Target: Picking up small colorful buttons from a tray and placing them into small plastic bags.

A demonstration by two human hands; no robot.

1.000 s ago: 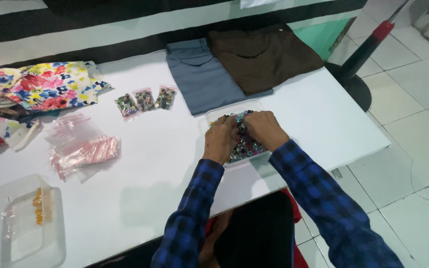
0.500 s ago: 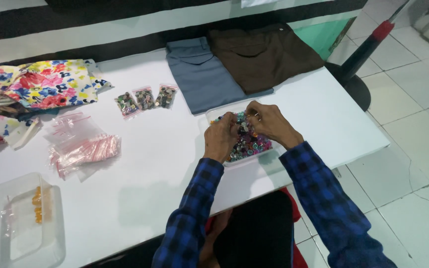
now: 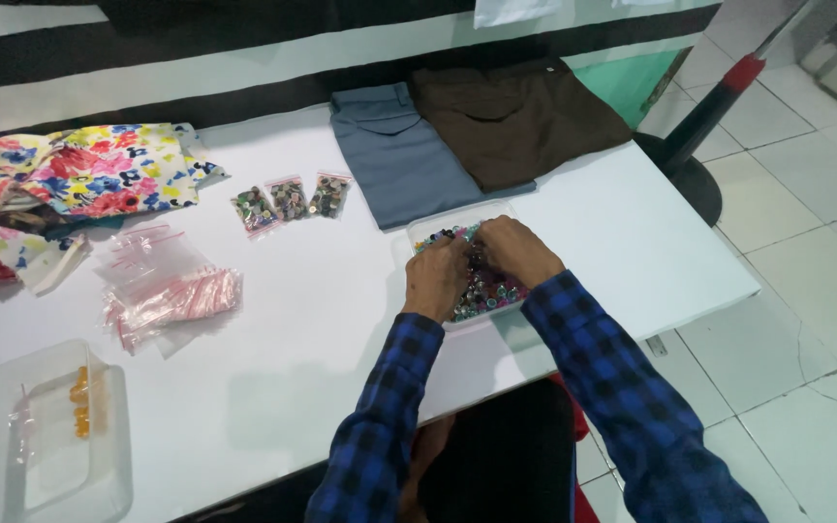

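Hands have drawn back together: our right hand (image 3: 517, 250), lifted half a second ago, now meets our left hand (image 3: 435, 278) over the clear tray of mixed buttons (image 3: 481, 289) at the table's (image 3: 322, 320) near edge, fingers pinching among them, the grasp itself hidden.

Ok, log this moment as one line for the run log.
left hand in bead tray | right hand over beads | three small filled bags beside

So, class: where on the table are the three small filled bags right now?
In the head view, the three small filled bags lie in a row on the white table, between the floral cloth on their left and the folded grey garment on their right.
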